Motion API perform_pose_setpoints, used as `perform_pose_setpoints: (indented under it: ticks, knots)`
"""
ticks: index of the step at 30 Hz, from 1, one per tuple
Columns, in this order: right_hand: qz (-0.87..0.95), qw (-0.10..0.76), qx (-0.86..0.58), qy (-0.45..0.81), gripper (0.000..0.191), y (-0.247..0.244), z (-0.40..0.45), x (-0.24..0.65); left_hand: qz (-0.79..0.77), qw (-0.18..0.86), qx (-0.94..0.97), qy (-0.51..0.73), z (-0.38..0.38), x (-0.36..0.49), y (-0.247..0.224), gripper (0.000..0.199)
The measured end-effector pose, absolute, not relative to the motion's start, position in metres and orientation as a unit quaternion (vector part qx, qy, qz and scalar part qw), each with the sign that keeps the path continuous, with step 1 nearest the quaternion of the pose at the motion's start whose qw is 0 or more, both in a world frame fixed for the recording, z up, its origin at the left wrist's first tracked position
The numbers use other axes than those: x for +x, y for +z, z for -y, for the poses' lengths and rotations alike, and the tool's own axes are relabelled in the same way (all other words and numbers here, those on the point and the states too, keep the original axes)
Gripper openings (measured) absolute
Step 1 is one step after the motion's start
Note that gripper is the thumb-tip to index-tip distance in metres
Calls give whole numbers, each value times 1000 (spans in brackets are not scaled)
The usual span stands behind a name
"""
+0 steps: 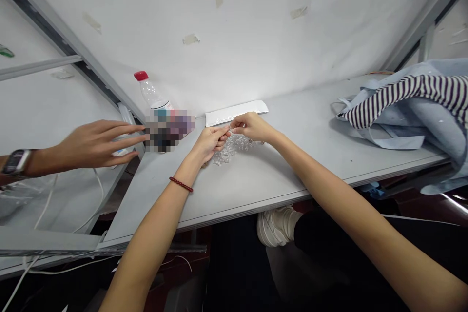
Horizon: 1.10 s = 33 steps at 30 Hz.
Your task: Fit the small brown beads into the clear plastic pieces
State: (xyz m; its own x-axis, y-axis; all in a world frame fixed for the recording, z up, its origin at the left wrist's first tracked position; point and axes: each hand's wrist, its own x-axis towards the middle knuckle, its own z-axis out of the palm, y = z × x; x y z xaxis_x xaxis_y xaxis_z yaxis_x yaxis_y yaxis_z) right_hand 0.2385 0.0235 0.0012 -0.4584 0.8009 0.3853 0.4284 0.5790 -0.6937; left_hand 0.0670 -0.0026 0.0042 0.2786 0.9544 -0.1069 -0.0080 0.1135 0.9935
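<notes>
Small clear plastic pieces (pixel 228 150) lie in a loose pile on the grey table (pixel 256 178), beneath and beside both hands. My left hand (pixel 212 142), with a dark red bead bracelet on its wrist, is closed at the pile's left edge. Its thumb and fingers are pinched together. My right hand (pixel 250 126) also pinches, its fingertips meeting those of my left hand. Whatever sits between the fingertips is too small to make out. Just behind the hands lies a long white packet (pixel 237 112), partly covered by my right hand.
At the left, another person's hand (pixel 106 141) with a wristwatch reaches toward a blurred patch beside a red-capped bottle (pixel 151 92). Light blue and striped cloth (pixel 402 107) lies on the right. A white wall rises behind the table.
</notes>
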Motion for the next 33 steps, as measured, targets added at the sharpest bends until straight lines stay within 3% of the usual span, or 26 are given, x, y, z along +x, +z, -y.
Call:
perform_pose_setpoints:
  ticks: [9,18,20,26,33]
  knots:
    - [776,341,-387,363,16,11,-17,242,-433,536,570,447,3,64,5,27]
    - [792,321,-414,314,14,7,-20,241,-487,317,646,495,3,72,-3,25]
    - [795,318,-425,293,16,6,-23,244,-477,368,602,524,3,72,1,24]
    - [775,329,-483,240,11,0,-33,259,-382,662,349,542,-2,54,23,23]
    - [789,207,-543,202,9,-8,-39,269,-358,705,291,539,-4,46,24,31]
